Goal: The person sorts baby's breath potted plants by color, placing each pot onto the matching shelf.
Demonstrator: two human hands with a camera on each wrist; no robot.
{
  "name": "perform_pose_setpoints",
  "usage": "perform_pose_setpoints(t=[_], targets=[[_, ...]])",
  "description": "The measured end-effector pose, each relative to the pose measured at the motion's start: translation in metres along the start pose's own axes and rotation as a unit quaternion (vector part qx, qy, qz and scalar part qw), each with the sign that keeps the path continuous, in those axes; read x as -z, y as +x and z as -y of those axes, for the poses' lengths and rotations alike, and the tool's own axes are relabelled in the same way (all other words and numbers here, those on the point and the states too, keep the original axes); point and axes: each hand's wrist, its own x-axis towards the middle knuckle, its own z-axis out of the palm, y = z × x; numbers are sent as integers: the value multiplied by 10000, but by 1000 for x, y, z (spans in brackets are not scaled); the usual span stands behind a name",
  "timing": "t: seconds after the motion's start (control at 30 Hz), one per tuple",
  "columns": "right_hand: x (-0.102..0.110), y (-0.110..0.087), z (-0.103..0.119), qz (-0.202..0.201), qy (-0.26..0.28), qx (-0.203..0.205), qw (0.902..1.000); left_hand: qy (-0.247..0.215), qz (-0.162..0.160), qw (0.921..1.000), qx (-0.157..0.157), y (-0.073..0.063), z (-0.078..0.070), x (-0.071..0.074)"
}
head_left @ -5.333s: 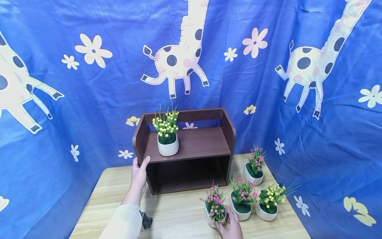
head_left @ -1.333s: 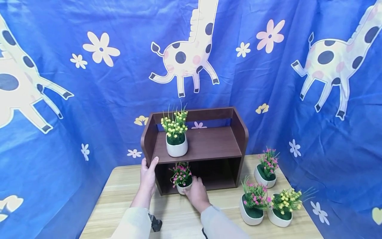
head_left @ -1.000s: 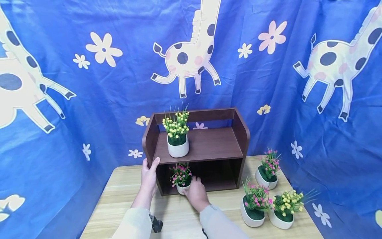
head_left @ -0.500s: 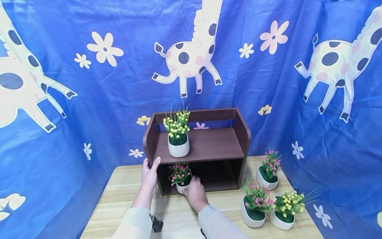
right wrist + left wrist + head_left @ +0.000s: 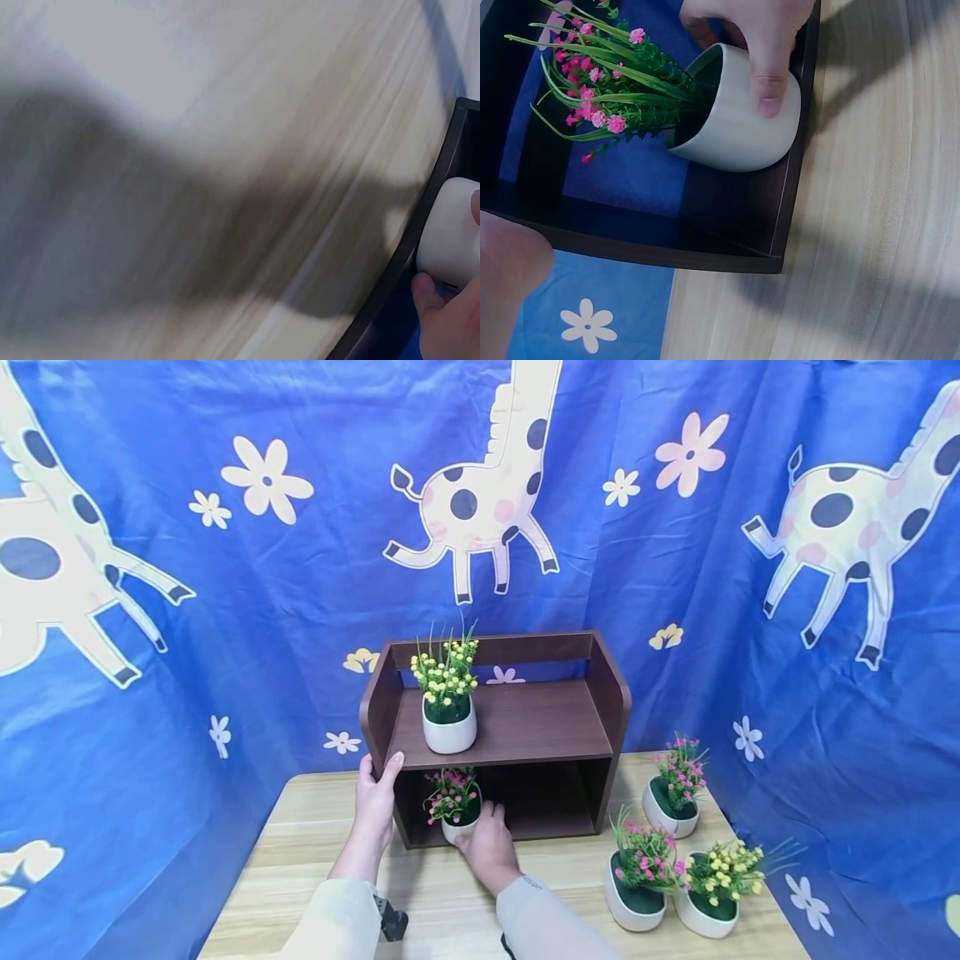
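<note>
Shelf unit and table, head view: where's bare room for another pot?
Free: upper board between the yellow-flowered pot and right side panel; lower floor between the right hand and that panel; table left of the left hand. Crowded: lower floor's left end, with the gripped pink-flowered pot; table's right edge, holding three pots.

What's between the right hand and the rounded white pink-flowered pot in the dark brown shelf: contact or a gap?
Touching: the left wrist view shows the right hand with its thumb flat on the pot.
</note>
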Motion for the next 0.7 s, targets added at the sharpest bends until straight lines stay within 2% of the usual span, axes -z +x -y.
perform_pose_setpoints(t=[0.2,0.47,0.7], targets=[[5,-7,1,-21,360,121,9993,-2,-2,10000,-33,1,-1,0],[10,-11,-2,69,478,40,9988,-16,1,10000,-30,0,0,0],[16,-26,-8,104,512,-1,9986,10,-26,10000,-52,1,1,1]])
